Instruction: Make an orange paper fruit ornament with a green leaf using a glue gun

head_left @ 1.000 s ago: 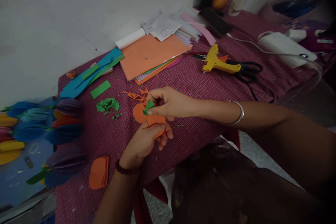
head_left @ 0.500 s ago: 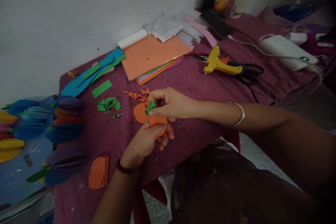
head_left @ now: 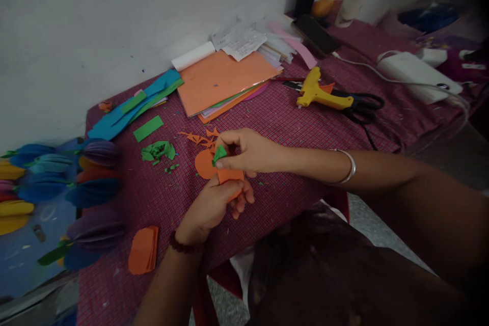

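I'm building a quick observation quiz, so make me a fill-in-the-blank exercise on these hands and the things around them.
The right hand pinches a small ____ paper piece.
The left hand holds a paper cutout coloured ____.
The ____ glue gun partly hides black-handled scissors.
A silver bangle circles the ____ arm.
Missing words: green; orange; yellow; right.

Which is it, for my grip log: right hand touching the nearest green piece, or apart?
Touching: the head view shows the right hand pinching the green piece.
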Demonstrator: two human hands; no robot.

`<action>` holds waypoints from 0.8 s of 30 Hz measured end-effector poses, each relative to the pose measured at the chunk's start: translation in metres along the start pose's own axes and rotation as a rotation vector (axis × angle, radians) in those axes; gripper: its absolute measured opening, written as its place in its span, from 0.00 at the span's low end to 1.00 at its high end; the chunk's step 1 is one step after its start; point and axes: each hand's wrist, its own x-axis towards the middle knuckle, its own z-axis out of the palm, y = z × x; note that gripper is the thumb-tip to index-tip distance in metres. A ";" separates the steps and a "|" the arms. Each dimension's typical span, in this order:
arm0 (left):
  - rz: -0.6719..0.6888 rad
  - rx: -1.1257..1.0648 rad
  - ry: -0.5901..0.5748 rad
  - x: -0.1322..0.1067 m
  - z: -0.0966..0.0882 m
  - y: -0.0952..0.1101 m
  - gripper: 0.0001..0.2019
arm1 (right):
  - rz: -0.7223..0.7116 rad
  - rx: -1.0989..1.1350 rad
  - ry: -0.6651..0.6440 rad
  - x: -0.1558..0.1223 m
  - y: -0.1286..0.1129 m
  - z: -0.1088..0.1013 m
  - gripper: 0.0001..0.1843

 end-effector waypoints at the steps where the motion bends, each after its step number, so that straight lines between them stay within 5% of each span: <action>1: -0.002 -0.016 -0.005 0.000 0.000 0.000 0.09 | 0.016 0.003 -0.004 -0.001 -0.001 0.000 0.07; 8: 0.011 -0.078 -0.028 -0.004 0.002 0.004 0.12 | -0.045 0.113 -0.068 -0.001 0.000 -0.005 0.08; 11: 0.017 -0.096 -0.014 -0.004 0.001 0.005 0.12 | -0.157 0.092 0.033 0.001 0.004 -0.009 0.07; 14: 0.022 -0.098 0.013 -0.005 -0.001 0.006 0.10 | -0.367 -0.105 0.177 0.001 0.009 -0.011 0.05; 18: 0.021 -0.080 0.047 -0.003 -0.005 0.006 0.09 | -0.792 -0.503 0.206 -0.002 0.014 -0.010 0.07; 24: 0.031 -0.055 0.101 0.000 -0.004 0.006 0.08 | -0.770 -0.703 0.163 -0.005 0.018 -0.006 0.12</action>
